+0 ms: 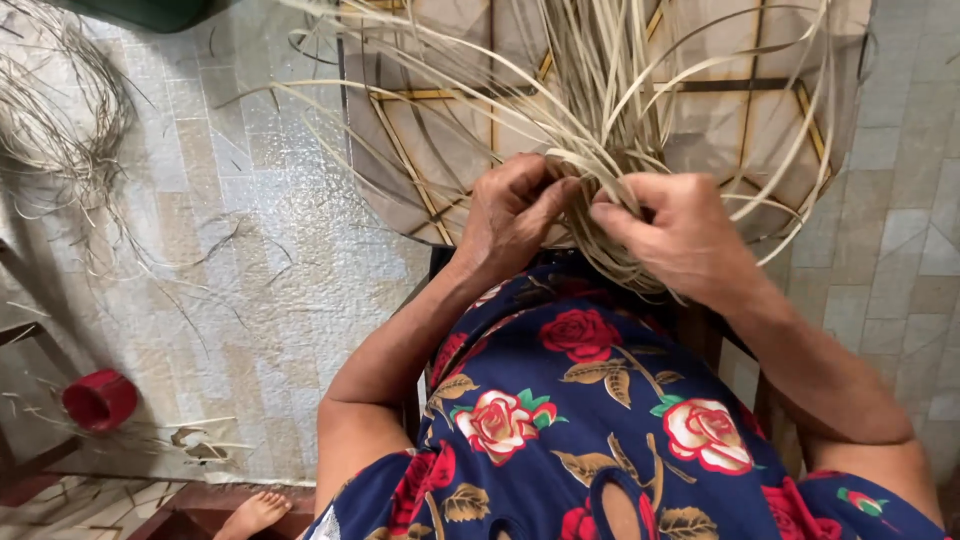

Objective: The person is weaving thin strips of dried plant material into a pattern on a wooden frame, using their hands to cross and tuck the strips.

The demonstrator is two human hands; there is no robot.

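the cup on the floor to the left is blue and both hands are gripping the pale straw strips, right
Not quite. The head view shows the cup is red, not blue. The left hand and right hand do grip the pale straw strips.

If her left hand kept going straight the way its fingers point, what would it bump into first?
Most likely the bundle of pale straw strips, which the left hand already touches at its fingertips; just beyond them lies the right hand, though depth is hard to judge.

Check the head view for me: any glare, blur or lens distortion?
Head view: soft, even daylight, no hard shadows; mild sheen on the pale floor tiles. Left hand and right hand are fairly sharp on the bundle of straw strips; strip tips and the loose straw pile go soft. Wide-angle bending shows at the edges; the red cup looks clear.
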